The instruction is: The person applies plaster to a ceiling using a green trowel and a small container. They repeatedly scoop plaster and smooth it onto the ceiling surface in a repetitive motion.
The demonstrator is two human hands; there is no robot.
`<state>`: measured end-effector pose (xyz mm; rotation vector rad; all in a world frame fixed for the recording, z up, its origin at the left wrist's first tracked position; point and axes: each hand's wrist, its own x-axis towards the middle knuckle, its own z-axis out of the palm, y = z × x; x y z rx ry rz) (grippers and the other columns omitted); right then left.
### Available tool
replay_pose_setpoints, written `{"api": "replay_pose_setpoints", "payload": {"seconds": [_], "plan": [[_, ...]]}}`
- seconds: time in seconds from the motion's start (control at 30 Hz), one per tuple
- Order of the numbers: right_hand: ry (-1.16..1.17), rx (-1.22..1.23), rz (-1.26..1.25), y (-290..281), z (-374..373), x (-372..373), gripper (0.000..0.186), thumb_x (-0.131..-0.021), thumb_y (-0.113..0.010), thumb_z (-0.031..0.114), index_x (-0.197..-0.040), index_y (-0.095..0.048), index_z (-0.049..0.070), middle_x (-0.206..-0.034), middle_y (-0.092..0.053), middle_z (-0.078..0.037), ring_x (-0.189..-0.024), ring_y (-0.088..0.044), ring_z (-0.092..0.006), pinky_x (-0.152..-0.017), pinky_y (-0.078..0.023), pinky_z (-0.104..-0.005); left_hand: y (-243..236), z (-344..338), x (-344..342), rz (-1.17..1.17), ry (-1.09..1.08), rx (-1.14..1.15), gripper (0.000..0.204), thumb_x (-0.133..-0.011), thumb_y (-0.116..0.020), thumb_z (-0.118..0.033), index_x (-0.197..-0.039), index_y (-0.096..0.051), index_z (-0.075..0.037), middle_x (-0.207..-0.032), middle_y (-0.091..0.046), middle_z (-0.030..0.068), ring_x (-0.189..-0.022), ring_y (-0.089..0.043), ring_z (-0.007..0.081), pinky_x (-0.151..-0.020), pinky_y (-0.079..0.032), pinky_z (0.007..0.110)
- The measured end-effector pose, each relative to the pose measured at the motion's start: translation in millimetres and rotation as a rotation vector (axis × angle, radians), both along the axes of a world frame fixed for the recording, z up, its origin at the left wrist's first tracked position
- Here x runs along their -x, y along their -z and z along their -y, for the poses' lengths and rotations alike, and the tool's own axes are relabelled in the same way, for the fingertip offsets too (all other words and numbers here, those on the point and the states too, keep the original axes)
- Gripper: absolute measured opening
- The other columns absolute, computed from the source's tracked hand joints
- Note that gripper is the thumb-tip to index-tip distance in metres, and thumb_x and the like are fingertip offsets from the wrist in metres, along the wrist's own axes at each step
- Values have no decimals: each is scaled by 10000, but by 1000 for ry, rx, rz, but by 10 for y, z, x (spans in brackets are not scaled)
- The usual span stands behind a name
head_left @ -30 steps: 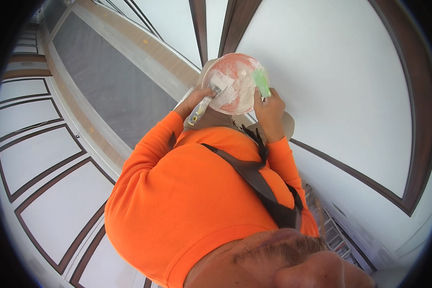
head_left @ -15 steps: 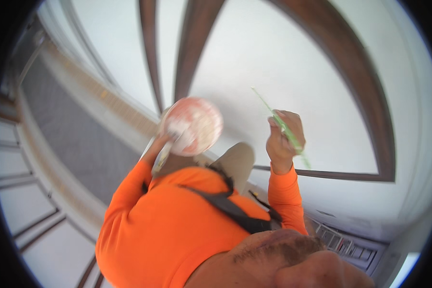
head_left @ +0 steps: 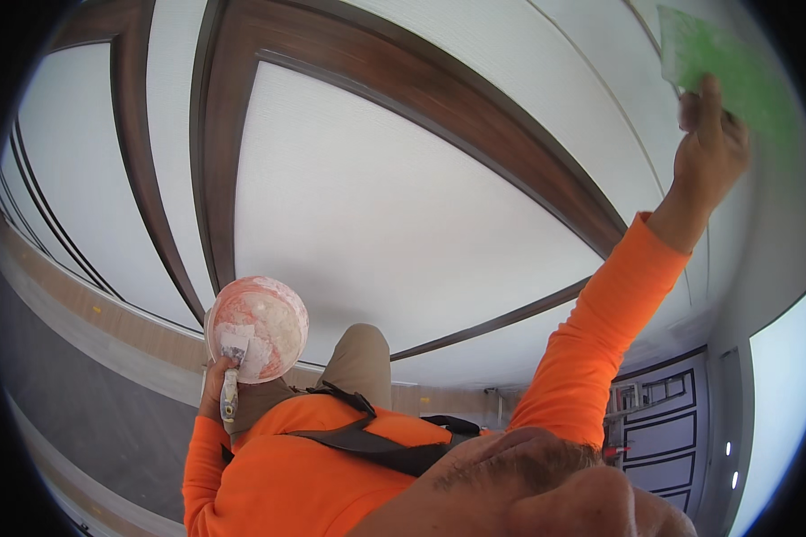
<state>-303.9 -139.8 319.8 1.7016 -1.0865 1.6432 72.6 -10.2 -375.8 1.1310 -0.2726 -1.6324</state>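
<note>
My left hand [head_left: 215,383] is closed at the near rim of a round bucket [head_left: 297,313] of pinkish-white filler paste. A putty knife [head_left: 230,401] with a pale, smeared handle is held in the same fingers, its blade lying over the paste. My right arm is stretched far up to the right. In my right hand [head_left: 712,152] a thin, flat green plastic spreader [head_left: 703,58] is gripped between thumb and fingers, its far side smeared by motion. The spreader is near the white wall above the brown moulding; contact cannot be made out.
In front of me stands a white wall panel [head_left: 394,215] framed by dark brown wooden moulding [head_left: 403,63]. Grey floor [head_left: 90,412] with a wood-toned border runs along the left. A metal ladder [head_left: 658,394] stands at the far lower right, by a panelled wall.
My right hand has swung up and right with the green spreader, turning its flat side into view. The bucket and putty knife now appear lower and further left as the view has shifted.
</note>
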Motion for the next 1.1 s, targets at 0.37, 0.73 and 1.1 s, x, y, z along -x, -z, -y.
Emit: {"api": "replay_pose_setpoints", "payload": {"seconds": [0.37, 0.73, 1.1], "plan": [[-359, -227, 208, -381, 551, 319, 445, -843, -875, 244, -996, -622, -88, -745, -654, -92, -589, -565, -110, -501, -357, -226, 203, 39, 20, -5, -26, 58, 491, -779, -659, -257, -1184, -622, 18, -872, -612, 55, -655, -592, 174, -525, -492, 318], [-284, -292, 192, -410, 628, 264, 536, -868, -854, 296, -1013, -588, -146, -705, -599, -90, -585, -523, -111, -503, -346, -223, -102, 8, 42, -20, -7, 7, 501, -774, -660, -254, -1194, -613, 16, -847, -619, 57, -609, -586, 180, -513, -482, 319], [-281, -314, 203, -524, 800, 394, 491, -880, -843, 267, -983, -599, -147, -704, -597, -87, -577, -513, -113, -496, -330, -232, 25, -1, 3, -49, 11, 7, 534, -784, -652, -245, -1246, -595, 17, -943, -618, 67, -717, -610, 198, -571, -522, 329]]}}
